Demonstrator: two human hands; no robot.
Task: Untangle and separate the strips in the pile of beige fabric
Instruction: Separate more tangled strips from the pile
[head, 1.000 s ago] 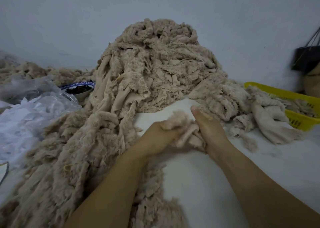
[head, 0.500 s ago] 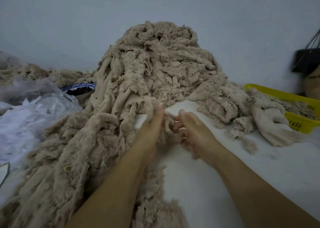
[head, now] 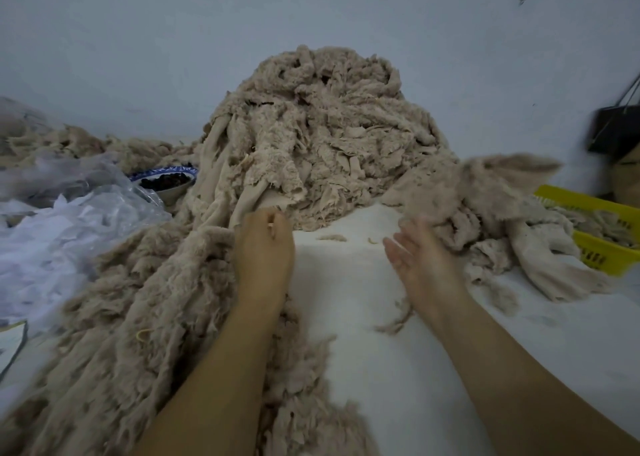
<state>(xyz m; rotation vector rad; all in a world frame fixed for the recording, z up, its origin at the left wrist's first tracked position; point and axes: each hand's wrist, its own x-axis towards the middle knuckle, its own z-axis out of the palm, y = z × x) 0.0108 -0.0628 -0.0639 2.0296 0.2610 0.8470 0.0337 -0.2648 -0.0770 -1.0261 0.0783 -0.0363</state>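
Note:
A tall pile of tangled beige fabric strips [head: 311, 126] rises against the wall at the middle of the white table [head: 363, 317]. My left hand [head: 265, 244] is at the pile's foot, fingers curled round the end of a flat strip [head: 256, 196]. My right hand [head: 422, 251] is held out to the right with straight fingers and holds nothing. Just beyond it a fluffy strip [head: 502, 171] shows blurred above the heap of strips on the right [head: 485, 227]. A long heap of fluffy strips [head: 138, 300] lies under my left forearm.
A yellow plastic basket [head: 568, 196] with strips in it stands at the right edge. Crumpled clear plastic bags [head: 69, 220] lie at the left, with a blue-rimmed bowl [head: 162, 178] behind them. A dark bag [head: 613, 130] hangs on the wall at the right.
Both hands held one fluffy strip together in front of me. Now they have parted: the right hand has swung right and let the strip go, the left has gone to the pile's foot.

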